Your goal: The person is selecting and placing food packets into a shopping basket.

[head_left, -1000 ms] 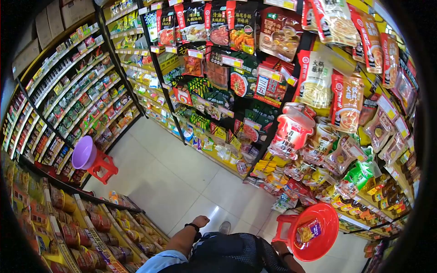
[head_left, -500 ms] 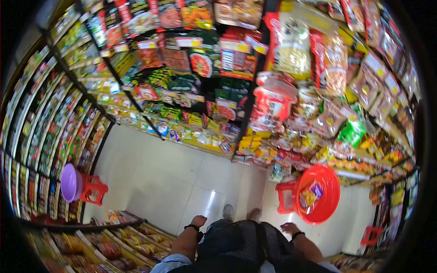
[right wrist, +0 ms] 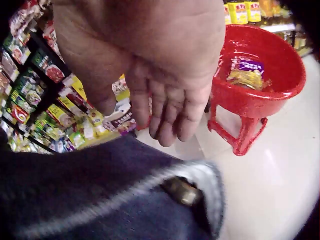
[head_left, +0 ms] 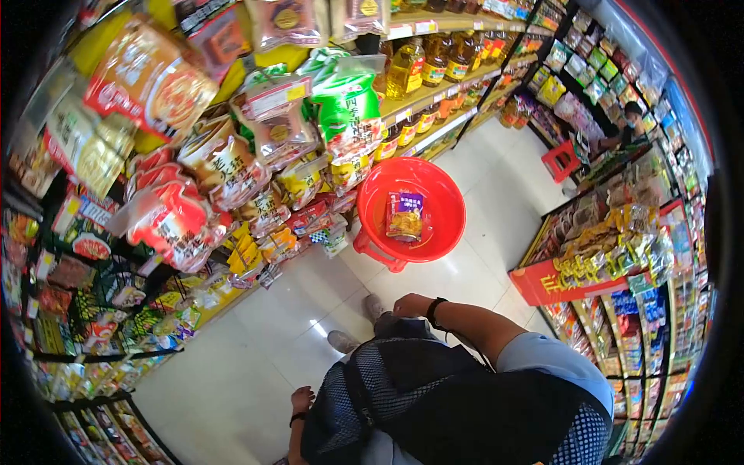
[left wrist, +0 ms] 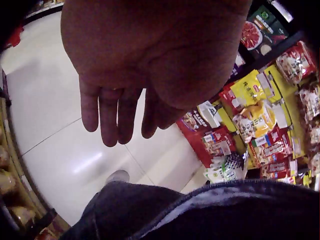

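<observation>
My left hand (head_left: 302, 399) hangs low at my side in the head view. Its fingers (left wrist: 107, 112) point down, slightly spread and relaxed in the left wrist view, holding nothing. On the other side, my right hand (head_left: 413, 304) is in front of my hip, nearest to a red basin (head_left: 452, 190). Loose, gently bent fingers (right wrist: 170, 117) with nothing in them show in the right wrist view. The basin stands on a red stool (right wrist: 235, 132), apart from the hand. A purple and yellow food packet (head_left: 405, 216) lies inside the basin.
Shelves of bagged foods, among them a green-and-white pouch (head_left: 347, 105), line the left and front. Oil bottles (head_left: 404, 68) stand behind the basin. A red-fronted display (head_left: 554, 288) juts out at right. Farther back are another red stool (head_left: 559, 160) and a person (head_left: 632, 124).
The head view has swung to the right, bringing the basin toward the middle and the oil bottles and right-hand display into view. The purple basin has left the frame. Both hands remain without a thing.
</observation>
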`<state>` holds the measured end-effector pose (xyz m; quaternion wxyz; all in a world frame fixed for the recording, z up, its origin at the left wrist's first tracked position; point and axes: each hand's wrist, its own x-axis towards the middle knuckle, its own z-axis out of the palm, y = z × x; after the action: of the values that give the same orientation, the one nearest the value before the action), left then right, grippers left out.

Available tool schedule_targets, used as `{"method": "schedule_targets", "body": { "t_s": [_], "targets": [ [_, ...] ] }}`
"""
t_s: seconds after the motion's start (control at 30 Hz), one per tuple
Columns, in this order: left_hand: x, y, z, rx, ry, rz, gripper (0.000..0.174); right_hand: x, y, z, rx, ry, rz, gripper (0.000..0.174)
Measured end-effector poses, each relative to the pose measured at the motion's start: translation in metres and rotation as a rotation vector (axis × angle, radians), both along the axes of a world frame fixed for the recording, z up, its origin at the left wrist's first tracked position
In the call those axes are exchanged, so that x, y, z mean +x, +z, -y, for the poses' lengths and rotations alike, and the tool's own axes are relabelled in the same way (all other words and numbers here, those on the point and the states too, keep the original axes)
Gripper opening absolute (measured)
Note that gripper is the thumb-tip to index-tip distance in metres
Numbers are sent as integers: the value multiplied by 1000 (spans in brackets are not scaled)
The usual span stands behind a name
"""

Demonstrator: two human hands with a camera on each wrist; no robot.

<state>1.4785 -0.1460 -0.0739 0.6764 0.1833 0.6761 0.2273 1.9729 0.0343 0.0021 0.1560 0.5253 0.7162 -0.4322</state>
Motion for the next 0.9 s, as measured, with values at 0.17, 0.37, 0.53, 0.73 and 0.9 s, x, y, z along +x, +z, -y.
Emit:
{"method": "schedule_targets", "body": {
  "t_s": [0.17, 0.37, 0.53, 0.73, 0.9],
  "targets": [
    [35, -16, -22, 155, -149, -21, 29, 33, 23, -30, 61, -174, -175, 34],
    [53, 5, -72, 8, -50, 20, 28, 154, -47, -54, 125, -588, 2, 40],
    [129, 41, -113, -133, -160, -287, 26, 252, -113, -87, 196, -913, 265, 43],
    [204, 62, -132, 58, -591, -343, 25, 264, -169, -167, 149, -1403, 143, 66],
    [271, 117, -181, -104, -571, -358, 26, 261, -213, -226, 76, -1636, 156, 80]
  ]
}}
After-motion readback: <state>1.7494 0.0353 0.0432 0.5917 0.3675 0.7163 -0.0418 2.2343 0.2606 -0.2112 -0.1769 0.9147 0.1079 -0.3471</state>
